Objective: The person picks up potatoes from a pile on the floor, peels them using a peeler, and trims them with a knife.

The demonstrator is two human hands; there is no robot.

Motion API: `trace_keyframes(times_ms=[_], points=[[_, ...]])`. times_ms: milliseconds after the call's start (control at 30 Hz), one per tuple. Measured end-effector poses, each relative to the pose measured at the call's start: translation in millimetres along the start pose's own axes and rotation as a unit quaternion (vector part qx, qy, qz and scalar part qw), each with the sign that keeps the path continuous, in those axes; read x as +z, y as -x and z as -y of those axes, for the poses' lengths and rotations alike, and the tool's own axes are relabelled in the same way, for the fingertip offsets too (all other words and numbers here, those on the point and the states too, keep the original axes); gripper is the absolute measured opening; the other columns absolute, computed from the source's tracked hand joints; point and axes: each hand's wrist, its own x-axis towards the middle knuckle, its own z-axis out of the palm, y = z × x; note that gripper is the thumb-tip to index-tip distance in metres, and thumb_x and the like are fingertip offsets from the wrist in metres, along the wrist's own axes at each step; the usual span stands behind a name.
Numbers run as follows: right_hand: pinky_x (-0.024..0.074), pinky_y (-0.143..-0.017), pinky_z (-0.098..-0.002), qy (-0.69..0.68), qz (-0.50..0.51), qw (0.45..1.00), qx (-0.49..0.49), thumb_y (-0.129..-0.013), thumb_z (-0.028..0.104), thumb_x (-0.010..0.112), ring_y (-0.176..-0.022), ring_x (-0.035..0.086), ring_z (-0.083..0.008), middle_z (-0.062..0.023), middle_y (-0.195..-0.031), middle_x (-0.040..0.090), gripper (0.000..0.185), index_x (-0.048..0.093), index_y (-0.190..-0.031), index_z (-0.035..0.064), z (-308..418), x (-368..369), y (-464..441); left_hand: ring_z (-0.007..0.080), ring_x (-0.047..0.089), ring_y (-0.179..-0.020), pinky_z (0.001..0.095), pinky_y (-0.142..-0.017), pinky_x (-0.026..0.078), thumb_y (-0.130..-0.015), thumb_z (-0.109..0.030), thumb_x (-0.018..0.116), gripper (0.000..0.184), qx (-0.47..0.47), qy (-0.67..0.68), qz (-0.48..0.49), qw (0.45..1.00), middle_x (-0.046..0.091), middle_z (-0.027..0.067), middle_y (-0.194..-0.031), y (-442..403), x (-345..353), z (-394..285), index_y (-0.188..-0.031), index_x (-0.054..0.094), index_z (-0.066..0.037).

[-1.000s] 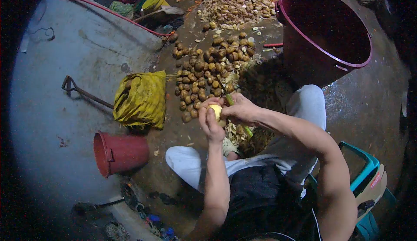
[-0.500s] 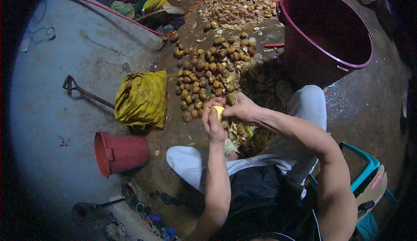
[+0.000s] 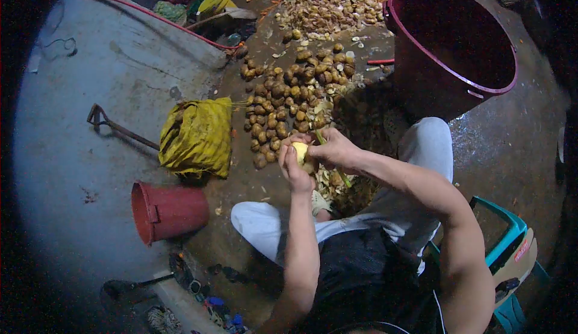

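Note:
In front of my lap, my left hand [image 3: 297,168] is closed around a pale yellow, peeled-looking potato [image 3: 300,151]. My right hand [image 3: 336,152] grips a green-handled knife [image 3: 347,181], whose handle shows above and below the fist; its blade is hard to make out. The right thumb touches or nearly touches the potato. Just beyond both hands, many brown unpeeled potatoes [image 3: 274,114] lie spread over the floor. Pale peelings [image 3: 331,180] are heaped below the hands, between my legs, partly in shadow.
A large dark red tub [image 3: 415,63] stands at the far right. To the left are a yellow sack [image 3: 195,138], a smaller red bucket [image 3: 177,212] and a handled tool [image 3: 123,130]. More peelings [image 3: 331,6] are piled at the back. A teal stool [image 3: 506,231] is at lower right.
The knife has tilted and shifted slightly in my right hand. My left hand has turned the potato a little, and both hands stay nearly in place.

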Motion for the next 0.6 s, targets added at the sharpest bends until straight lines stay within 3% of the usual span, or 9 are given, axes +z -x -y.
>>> trace_keyframes(times_ms=[67, 267, 433, 600], points=[[0.0507, -0.067, -0.0326, -0.013, -0.007, 0.999, -0.032, -0.07, 0.035, 0.073, -0.074, 0.059, -0.013, -0.0106, -0.081, 0.066, 0.046, 0.065, -0.093, -0.0046, 3.0, 1.9, 2.7, 0.0204, 0.053, -0.093, 0.0342, -0.088, 0.042, -0.094, -0.028, 0.039, 0.028, 0.041, -0.059, -0.009, 0.997, 0.058, 0.0126, -0.101, 0.4, 3.6, -3.5, -0.095, 0.053, -0.004], [0.0511, -0.067, -0.0327, 0.024, -0.01, 0.996, -0.08, -0.069, 0.029, 0.074, -0.075, 0.061, -0.014, -0.0108, -0.081, 0.067, 0.042, 0.066, -0.091, -0.0062, -2.6, -0.6, -4.6, 0.0206, 0.053, -0.094, 0.0347, -0.089, 0.042, -0.094, -0.028, 0.039, 0.028, 0.024, -0.034, 0.002, 0.999, 0.057, 0.0125, -0.101, 2.4, 10.2, -8.0, -0.096, 0.053, -0.004], [0.0472, -0.054, -0.0317, -0.026, 0.01, 0.999, -0.047, -0.061, 0.023, 0.078, -0.062, 0.056, -0.0125, -0.0081, -0.068, 0.062, 0.037, 0.064, -0.077, -0.0066, 3.9, -4.2, -1.7, 0.0204, 0.055, -0.092, 0.0336, -0.085, 0.045, -0.094, -0.025, 0.041, 0.025, 0.005, 0.006, 0.021, 1.0, 0.057, 0.0132, -0.103, 3.9, 9.3, -3.4, -0.099, 0.052, -0.003], [0.045, -0.052, -0.0305, 0.028, -0.015, 0.997, -0.066, -0.062, 0.02, 0.078, -0.059, 0.053, -0.0116, -0.0066, -0.067, 0.061, 0.034, 0.064, -0.078, -0.0058, -8.9, -7.4, -11.0, 0.0201, 0.056, -0.09, 0.0334, -0.085, 0.046, -0.094, -0.021, 0.043, 0.022, 0.018, 0.001, 0.025, 1.0, 0.058, 0.0146, -0.104, 3.7, 7.9, 1.2, -0.1, 0.051, -0.002]])
